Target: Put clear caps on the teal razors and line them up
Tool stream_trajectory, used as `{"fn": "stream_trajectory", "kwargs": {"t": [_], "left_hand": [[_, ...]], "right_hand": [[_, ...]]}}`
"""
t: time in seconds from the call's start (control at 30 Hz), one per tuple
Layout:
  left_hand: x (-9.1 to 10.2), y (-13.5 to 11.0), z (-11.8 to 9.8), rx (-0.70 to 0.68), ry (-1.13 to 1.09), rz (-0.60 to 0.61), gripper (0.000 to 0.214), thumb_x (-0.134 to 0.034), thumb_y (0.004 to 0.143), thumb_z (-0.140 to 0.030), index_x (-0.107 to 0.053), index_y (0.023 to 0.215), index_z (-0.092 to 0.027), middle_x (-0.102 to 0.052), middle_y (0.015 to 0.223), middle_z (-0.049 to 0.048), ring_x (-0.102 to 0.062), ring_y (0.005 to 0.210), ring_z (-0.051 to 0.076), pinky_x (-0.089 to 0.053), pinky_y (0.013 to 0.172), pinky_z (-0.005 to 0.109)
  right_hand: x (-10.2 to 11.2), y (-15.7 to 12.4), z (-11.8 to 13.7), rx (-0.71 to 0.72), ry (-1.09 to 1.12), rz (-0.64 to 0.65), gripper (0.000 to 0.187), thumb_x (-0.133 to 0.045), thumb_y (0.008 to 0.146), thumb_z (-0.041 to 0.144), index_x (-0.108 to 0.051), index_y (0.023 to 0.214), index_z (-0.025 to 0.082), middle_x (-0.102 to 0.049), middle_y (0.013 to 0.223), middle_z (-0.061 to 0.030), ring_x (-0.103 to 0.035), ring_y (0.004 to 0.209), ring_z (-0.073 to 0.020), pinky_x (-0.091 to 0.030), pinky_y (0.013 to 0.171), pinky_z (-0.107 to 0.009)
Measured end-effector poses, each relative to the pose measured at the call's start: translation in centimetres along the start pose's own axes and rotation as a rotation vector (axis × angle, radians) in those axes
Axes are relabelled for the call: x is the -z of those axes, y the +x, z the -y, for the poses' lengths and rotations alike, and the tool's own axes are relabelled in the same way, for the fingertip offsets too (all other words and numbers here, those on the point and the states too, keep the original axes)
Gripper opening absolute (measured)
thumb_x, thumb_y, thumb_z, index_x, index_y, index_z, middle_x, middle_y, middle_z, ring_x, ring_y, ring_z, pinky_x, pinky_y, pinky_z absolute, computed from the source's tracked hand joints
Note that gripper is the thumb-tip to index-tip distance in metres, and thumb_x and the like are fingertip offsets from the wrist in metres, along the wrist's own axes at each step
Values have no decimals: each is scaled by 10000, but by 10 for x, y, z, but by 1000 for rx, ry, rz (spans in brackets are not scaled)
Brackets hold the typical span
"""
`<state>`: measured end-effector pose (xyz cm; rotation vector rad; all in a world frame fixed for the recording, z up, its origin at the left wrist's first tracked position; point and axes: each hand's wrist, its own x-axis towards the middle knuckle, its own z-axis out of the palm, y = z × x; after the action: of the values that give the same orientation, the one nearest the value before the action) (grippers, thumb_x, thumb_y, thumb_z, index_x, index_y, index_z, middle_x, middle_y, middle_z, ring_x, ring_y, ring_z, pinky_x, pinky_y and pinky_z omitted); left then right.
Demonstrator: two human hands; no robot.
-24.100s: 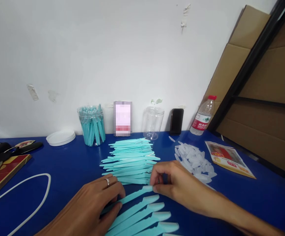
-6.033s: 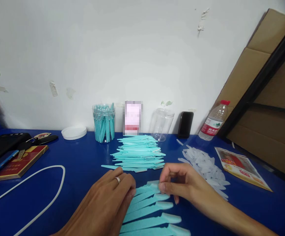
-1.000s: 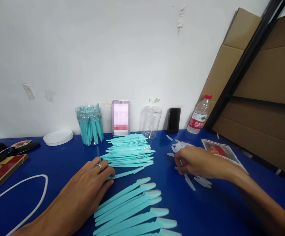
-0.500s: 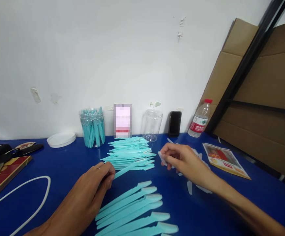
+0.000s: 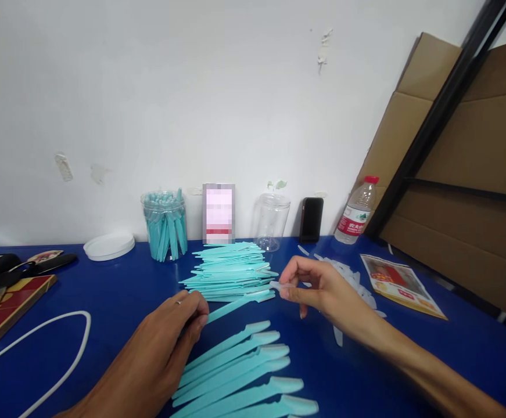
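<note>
Turquoise and slim, a bladed plastic stick (image 5: 237, 303) is pinched in the curled left hand (image 5: 182, 322) at the blue tabletop's (image 5: 117, 287) middle; the right hand (image 5: 311, 287) pinches a translucent plastic sleeve (image 5: 276, 285) beside its tip. Near the back edge, a clear round plastic jar (image 5: 152, 205) holds turquoise sticks (image 5: 165, 235), left of a second clear jar (image 5: 272, 223).

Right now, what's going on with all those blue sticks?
A person's left hand holds one turquoise stick, while the right hand pinches a whitish plastic piece near the stick's tip; whether they touch is unclear. Spread-out sticks lie nearer the person, a pile of sticks lies behind, and loose whitish pieces lie to the right.
</note>
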<state>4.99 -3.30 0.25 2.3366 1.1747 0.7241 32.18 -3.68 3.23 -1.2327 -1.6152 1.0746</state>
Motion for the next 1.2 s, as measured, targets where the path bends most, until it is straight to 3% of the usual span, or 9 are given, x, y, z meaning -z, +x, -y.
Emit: {"fn": "stream_trajectory", "kwargs": {"t": [0.13,0.73,1.03,1.2], "left_hand": [[0,0,-1,-18,16,1,256,-316,1000,-339,-470,820,-242,-576,754,-27,-542,656,139,-428,591,226],[-3,-4,1,8,19,26,241,-316,1007,-365,-473,867,-247,-570,802,-35,-539,688,131,-412,630,237],[-1,-1,2,-24,24,-16,254,-322,1003,-342,-451,809,-241,-554,718,-47,-514,622,117,-404,582,211],[-2,-3,-1,-54,-3,-25,235,-351,1002,-343,-460,820,-243,-547,706,-57,-508,604,106,-403,561,197]], "right_hand": [[-4,-2,0,7,64,-2,227,-755,744,313,-611,872,194,-533,798,-5,-506,659,-114,-487,465,-202],[-8,-4,-4,-11,81,64,104,-725,758,210,-635,806,187,-564,753,8,-518,628,-104,-472,489,-203],[-8,-4,-4,-17,122,87,107,-728,764,207,-636,806,173,-555,741,10,-514,625,-99,-469,475,-194],[-16,-8,-1,-30,210,69,226,-799,701,253,-623,817,172,-540,744,27,-505,552,-76,-478,444,-197]]}}
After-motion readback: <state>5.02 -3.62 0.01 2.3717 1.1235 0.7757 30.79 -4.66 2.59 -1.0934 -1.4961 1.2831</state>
